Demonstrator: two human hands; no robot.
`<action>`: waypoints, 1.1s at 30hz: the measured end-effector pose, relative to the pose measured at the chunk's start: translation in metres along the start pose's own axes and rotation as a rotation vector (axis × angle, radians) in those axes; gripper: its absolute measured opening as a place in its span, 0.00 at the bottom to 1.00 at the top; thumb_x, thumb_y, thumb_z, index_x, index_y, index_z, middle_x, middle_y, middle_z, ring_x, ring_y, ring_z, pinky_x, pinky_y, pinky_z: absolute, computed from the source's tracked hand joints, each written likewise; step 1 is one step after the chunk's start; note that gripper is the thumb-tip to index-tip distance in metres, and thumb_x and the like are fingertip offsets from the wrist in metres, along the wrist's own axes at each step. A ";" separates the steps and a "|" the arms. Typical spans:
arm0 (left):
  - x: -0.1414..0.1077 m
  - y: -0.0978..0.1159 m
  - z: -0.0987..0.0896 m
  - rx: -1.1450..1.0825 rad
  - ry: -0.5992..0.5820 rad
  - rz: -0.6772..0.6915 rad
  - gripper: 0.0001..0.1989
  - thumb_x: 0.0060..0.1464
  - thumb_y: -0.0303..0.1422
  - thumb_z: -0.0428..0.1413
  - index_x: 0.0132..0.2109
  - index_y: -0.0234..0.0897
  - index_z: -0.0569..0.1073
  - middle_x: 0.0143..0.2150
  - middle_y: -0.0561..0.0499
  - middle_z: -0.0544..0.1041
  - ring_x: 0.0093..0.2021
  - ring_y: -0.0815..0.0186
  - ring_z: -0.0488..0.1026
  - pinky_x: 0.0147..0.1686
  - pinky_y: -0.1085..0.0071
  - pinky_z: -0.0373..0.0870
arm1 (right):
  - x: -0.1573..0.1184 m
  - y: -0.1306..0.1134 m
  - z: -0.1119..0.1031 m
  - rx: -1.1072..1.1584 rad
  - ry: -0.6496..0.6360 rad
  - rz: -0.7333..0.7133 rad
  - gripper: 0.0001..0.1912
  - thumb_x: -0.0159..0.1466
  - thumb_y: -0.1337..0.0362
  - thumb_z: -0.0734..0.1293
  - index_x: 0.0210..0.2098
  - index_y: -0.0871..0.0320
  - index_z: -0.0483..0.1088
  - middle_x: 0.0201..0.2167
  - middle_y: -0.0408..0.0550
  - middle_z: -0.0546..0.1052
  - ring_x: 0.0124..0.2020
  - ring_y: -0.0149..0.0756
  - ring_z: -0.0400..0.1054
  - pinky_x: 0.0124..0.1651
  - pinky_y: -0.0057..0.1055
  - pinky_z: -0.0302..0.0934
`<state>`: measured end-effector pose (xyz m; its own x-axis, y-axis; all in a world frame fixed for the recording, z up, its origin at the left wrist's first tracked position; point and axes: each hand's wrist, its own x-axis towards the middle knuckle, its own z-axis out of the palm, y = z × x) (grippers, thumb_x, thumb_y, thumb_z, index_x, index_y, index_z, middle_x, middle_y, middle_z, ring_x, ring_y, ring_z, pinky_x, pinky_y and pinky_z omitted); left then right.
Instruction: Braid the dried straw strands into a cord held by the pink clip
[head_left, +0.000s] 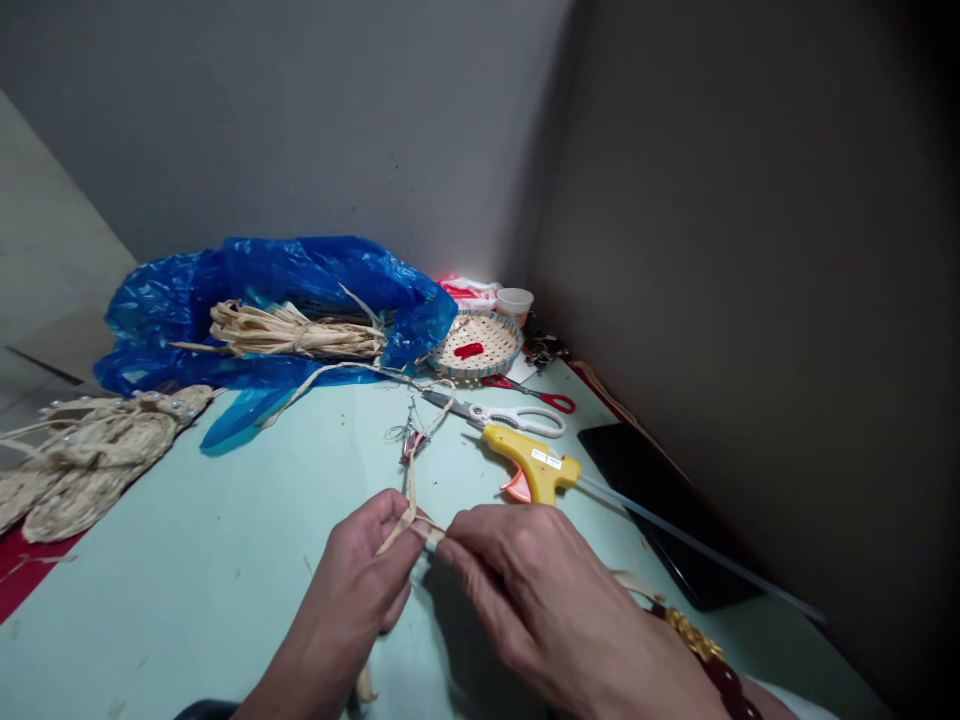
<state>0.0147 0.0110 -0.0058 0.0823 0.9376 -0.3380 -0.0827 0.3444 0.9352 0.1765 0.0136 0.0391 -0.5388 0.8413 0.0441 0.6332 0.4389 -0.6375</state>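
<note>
Both my hands are close together over the pale green tabletop (277, 560). My left hand (367, 570) pinches a raffia strip (412, 485) between thumb and fingers. From there the strip runs up the table, twisted like a cord, towards a blue plastic bag. The closed fingers of my right hand (517, 570) hold the flat end of raffia that spans the short gap between the hands. A loose strip shows past my right wrist, and another end hangs below my left hand. Just beyond the fingers lies a small dark red item with thin wire (411, 445).
The blue bag (300, 265) holds a raffia bundle (300, 330). Woven raffia pieces with beads (112, 450) lie left. Right are a yellow glue gun (532, 460) with a long glue stick, white-handled scissors (517, 418), red-handled scissors (555, 400), a woven basket (499, 335), a cup (515, 302) and a black tablet-like slab (660, 510).
</note>
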 end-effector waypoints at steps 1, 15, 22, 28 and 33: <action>0.000 0.001 0.000 -0.002 -0.005 -0.009 0.16 0.50 0.43 0.58 0.27 0.40 0.60 0.13 0.67 0.52 0.13 0.80 0.42 0.13 0.80 0.37 | 0.000 0.002 0.003 -0.048 0.017 0.031 0.15 0.67 0.64 0.56 0.23 0.57 0.57 0.20 0.39 0.64 0.20 0.27 0.52 0.28 0.28 0.47; -0.003 0.002 -0.004 -0.027 -0.107 -0.021 0.12 0.56 0.39 0.54 0.29 0.38 0.61 0.15 0.67 0.50 0.15 0.79 0.39 0.15 0.77 0.35 | -0.003 -0.001 0.006 -0.146 -0.035 -0.005 0.08 0.61 0.68 0.58 0.25 0.56 0.57 0.16 0.37 0.59 0.18 0.27 0.43 0.26 0.31 0.36; -0.004 0.004 -0.005 -0.083 -0.107 -0.022 0.09 0.55 0.37 0.54 0.31 0.38 0.64 0.16 0.66 0.48 0.16 0.79 0.38 0.15 0.79 0.37 | -0.003 -0.001 0.003 -0.136 -0.051 -0.018 0.06 0.60 0.68 0.58 0.26 0.56 0.59 0.16 0.37 0.58 0.19 0.28 0.38 0.26 0.32 0.35; -0.005 0.003 -0.005 -0.092 -0.087 -0.050 0.08 0.56 0.35 0.53 0.31 0.37 0.66 0.16 0.66 0.48 0.17 0.78 0.38 0.15 0.80 0.39 | -0.005 0.001 0.005 -0.172 -0.062 0.000 0.08 0.60 0.67 0.59 0.24 0.57 0.57 0.16 0.37 0.56 0.19 0.28 0.39 0.27 0.31 0.36; -0.006 0.004 -0.006 -0.144 -0.088 -0.056 0.07 0.56 0.33 0.52 0.30 0.37 0.66 0.17 0.64 0.48 0.18 0.77 0.38 0.15 0.80 0.39 | -0.005 0.001 0.005 -0.188 -0.075 0.011 0.09 0.59 0.67 0.59 0.23 0.57 0.55 0.16 0.37 0.54 0.19 0.28 0.38 0.27 0.32 0.35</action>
<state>0.0079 0.0065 -0.0009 0.1766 0.9108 -0.3731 -0.2169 0.4057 0.8879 0.1768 0.0085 0.0348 -0.5666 0.8237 -0.0238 0.7281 0.4869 -0.4825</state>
